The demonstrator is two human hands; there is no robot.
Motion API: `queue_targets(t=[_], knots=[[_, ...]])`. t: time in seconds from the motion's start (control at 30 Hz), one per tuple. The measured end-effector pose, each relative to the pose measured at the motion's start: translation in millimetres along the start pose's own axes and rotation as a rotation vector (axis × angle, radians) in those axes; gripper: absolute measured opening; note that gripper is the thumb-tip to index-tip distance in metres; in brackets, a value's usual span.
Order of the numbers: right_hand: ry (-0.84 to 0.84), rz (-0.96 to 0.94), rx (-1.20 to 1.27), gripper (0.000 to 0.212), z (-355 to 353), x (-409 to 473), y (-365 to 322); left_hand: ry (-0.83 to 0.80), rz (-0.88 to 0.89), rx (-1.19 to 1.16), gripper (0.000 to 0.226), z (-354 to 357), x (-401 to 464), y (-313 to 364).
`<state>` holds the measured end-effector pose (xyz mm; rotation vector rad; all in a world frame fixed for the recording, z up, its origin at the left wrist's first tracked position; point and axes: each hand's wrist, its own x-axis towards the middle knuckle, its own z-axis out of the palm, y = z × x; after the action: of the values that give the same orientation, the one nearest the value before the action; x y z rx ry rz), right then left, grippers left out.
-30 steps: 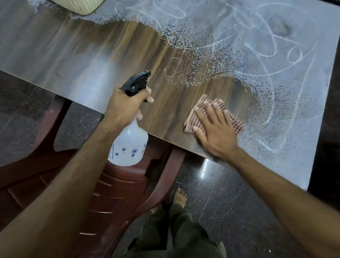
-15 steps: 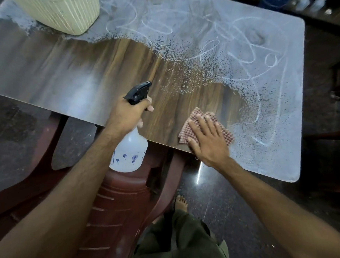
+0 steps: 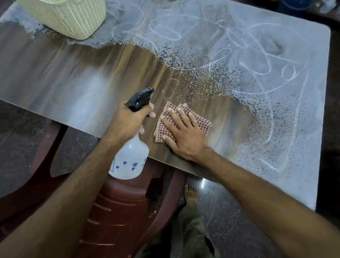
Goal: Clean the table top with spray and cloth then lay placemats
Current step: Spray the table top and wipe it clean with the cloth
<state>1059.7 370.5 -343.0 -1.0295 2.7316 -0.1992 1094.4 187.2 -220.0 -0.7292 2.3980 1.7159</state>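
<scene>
Table top: wood-grain laminate, long and rectangular, running from the left edge of view up to a rounded far-right corner; left and near-middle portion bare and glossy with a pale reflection; right and far portion filmed with grey-white residue, marked by looping swirl lines and dark speckling along the boundary between the two.

Basket: cream, ribbed plastic weave; standing on the far left of the table top, at the edge of the residue.

Chair: reddish-brown plastic, slatted; tucked under the near edge, below the bottle.

Left hand: fingers curled round the neck of the spray bottle, forefinger at the trigger; held at the near edge of the table.

Spray bottle: translucent white body with small blue flower prints, black trigger head; long axis roughly upright, tilted, base hanging below and in front of the table edge; nozzle pointing away and to the right, over the wiped wood.

Cloth: red-and-white checked, folded into a rough square of several layers; lying flat on the bare wood just beside the bottle head, near the front edge; one corner pointing away from the person.

Right hand: fingers straight and spread, palm down, pressing on the cloth.

Foot: bare, on dark speckled floor below the table edge.
</scene>
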Motion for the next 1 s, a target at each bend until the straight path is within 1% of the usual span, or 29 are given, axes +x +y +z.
queue_targets(t=[0.07,0.1,0.17,0.23,0.3,0.37,0.43,0.5,0.6,0.7,0.77,0.83,0.93,1.0], knots=[[-0.03,-0.046,-0.017,0.063,-8,38,12,0.019,-0.008,0.011,0.009,7,13,2],[-0.041,-0.038,-0.019,0.063,-12,61,18,0.028,-0.012,0.011,0.011,11,20,2],[-0.045,0.029,-0.003,0.064,-22,102,38,0.039,-0.024,0.003,0.02,16,30,2],[-0.02,0.099,0.009,0.066,-30,126,66,0.051,-0.032,-0.015,0.025,21,40,5],[-0.009,0.13,0.034,0.065,-34,120,90,0.067,-0.035,-0.031,0.017,25,48,9],[0.0,0.111,0.043,0.064,-32,88,105,0.076,-0.048,-0.052,0.01,28,55,16],[-0.003,0.099,0.023,0.065,-30,45,121,0.08,-0.064,-0.065,0.008,31,60,22],[-0.034,0.119,-0.009,0.067,-31,23,149,0.081,-0.069,-0.066,0.008,34,65,29],[-0.022,0.261,-0.011,0.067,-45,49,191,0.09,-0.06,-0.068,0.008,39,73,37],[0.025,0.353,0.029,0.071,-55,101,200,0.1,-0.042,-0.057,0.006,45,79,39],[0.033,0.327,0.031,0.072,-53,124,183,0.102,-0.035,-0.053,0.007,52,81,38],[0.015,0.235,0.015,0.071,-45,126,157,0.105,-0.042,-0.055,0.009,58,81,38],[0.004,0.039,0.017,0.065,-28,83,120,0.103,-0.057,-0.062,0.008,63,79,40],[-0.009,-0.029,0.03,0.063,-23,44,116,0.109,-0.049,-0.067,0.009,63,77,41]])
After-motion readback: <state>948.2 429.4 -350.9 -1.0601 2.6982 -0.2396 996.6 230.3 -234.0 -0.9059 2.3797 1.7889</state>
